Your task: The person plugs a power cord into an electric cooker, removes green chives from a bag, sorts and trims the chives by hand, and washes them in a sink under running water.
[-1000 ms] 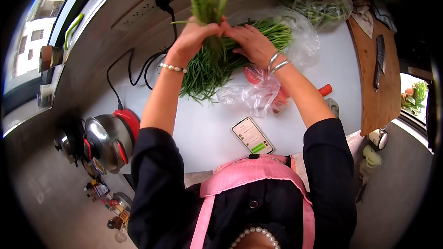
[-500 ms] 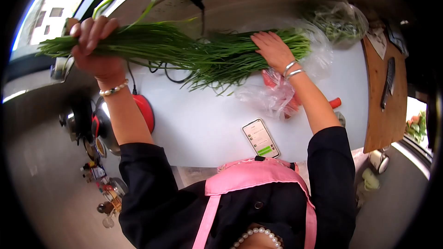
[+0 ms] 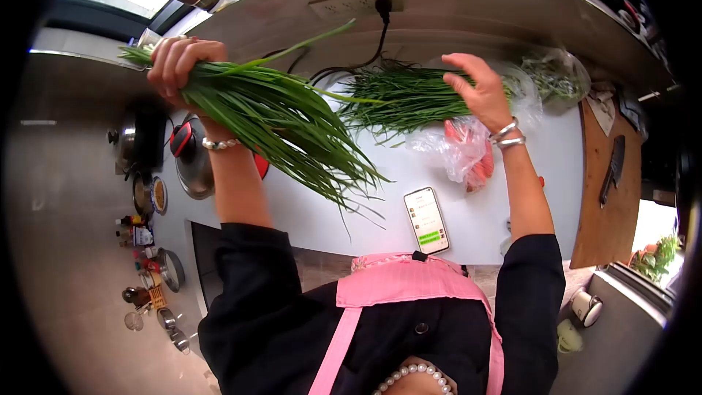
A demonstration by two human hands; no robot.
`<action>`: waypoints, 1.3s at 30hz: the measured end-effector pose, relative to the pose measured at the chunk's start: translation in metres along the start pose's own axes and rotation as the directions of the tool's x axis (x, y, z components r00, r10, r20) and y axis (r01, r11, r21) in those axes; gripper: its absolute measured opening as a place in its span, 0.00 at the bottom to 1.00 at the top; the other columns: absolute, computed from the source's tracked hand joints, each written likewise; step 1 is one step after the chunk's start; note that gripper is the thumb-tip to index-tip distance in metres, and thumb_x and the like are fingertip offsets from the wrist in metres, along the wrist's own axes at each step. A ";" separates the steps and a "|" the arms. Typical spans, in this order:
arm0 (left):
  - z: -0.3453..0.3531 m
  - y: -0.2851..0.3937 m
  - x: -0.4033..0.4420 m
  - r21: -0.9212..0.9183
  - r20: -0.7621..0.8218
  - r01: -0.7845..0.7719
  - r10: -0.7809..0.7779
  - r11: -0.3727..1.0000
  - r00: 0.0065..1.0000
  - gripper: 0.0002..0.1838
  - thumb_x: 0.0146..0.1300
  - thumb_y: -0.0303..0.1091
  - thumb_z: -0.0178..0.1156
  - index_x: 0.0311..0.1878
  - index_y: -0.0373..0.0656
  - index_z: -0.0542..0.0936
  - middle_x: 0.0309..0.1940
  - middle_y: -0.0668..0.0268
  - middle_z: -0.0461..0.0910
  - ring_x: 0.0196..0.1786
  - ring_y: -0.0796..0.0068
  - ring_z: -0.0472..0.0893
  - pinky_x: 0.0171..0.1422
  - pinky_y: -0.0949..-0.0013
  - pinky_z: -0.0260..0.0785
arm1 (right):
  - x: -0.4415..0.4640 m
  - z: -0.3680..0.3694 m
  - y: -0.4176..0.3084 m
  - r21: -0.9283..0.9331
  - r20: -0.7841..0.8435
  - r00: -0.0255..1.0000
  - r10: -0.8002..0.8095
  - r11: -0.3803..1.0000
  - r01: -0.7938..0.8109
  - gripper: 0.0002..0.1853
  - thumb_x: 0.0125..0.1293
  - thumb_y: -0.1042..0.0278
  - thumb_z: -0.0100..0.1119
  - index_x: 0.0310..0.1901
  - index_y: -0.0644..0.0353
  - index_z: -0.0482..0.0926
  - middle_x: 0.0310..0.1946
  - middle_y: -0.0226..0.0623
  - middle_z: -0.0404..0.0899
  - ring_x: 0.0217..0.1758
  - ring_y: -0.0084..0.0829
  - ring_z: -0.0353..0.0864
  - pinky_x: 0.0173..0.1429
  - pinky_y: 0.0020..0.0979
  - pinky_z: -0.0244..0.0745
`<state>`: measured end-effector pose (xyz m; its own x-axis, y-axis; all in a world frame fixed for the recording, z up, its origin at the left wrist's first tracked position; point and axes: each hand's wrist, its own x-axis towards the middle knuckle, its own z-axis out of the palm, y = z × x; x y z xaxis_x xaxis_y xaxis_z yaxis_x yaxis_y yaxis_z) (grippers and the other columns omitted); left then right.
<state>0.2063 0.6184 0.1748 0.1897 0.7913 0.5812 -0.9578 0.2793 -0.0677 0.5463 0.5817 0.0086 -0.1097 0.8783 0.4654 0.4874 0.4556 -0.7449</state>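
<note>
My left hand (image 3: 184, 66) is raised at the upper left, its fingers wrapped round one end of a bunch of garlic chives (image 3: 285, 121). The long green leaves fan out and hang down to the right over the white table. On the right, my right hand (image 3: 484, 91) is lifted with its fingers apart and nothing in them. Beneath and beside it lies a second pile of garlic chives (image 3: 402, 95) on the table. Close to my right wrist sits a clear plastic bag (image 3: 446, 150) with a reddish item (image 3: 479, 168) in or under it.
A phone (image 3: 428, 219) lies near the table's front edge. At the right, a knife (image 3: 613, 168) rests on a wooden board (image 3: 591, 212). A bag of greens (image 3: 559, 77) stands at the back right, a lidded pan (image 3: 196, 164) at the left. A plugged-in cord (image 3: 382, 33) runs from the wall socket.
My left hand has pulled its bunch clear of the pile, and the leaf ends now swing down toward the front. My right hand has risen off the pile and opened.
</note>
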 end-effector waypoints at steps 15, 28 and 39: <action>-0.044 -0.108 -0.063 -0.393 -0.201 0.079 -0.169 0.916 0.965 0.09 0.48 0.20 0.60 0.25 0.45 0.71 0.13 0.78 0.65 0.16 0.88 0.66 0.25 0.82 0.58 | -0.072 -0.048 -0.178 0.199 0.219 0.953 0.212 0.946 -0.256 0.08 0.63 0.68 0.55 0.35 0.64 0.78 0.19 0.34 0.77 0.20 0.22 0.75 0.28 0.23 0.68; -0.057 -0.211 -0.144 -0.416 -0.564 0.045 -0.297 0.908 0.771 0.17 0.61 0.29 0.46 0.15 0.48 0.61 0.10 0.76 0.58 0.14 0.83 0.58 0.24 0.78 0.55 | -0.182 -0.108 -0.157 0.590 -0.524 0.714 0.465 0.803 -0.090 0.10 0.69 0.66 0.46 0.36 0.61 0.75 0.14 0.24 0.68 0.16 0.12 0.60 0.19 0.16 0.54; -0.051 -0.245 -0.186 -0.342 -0.620 -0.049 -0.186 0.939 0.762 0.13 0.56 0.26 0.48 0.17 0.47 0.62 0.12 0.74 0.60 0.18 0.82 0.62 0.28 0.76 0.57 | -0.220 -0.115 -0.167 0.411 0.103 0.919 0.380 0.825 -0.387 0.12 0.53 0.79 0.62 0.40 0.61 0.75 0.25 0.23 0.69 0.23 0.14 0.60 0.27 0.19 0.60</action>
<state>0.4164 0.4308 0.0425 0.4563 0.8886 -0.0468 -0.8345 0.4091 -0.3691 0.5891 0.2962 0.0857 -0.0050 0.9954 0.0957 0.0888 0.0958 -0.9914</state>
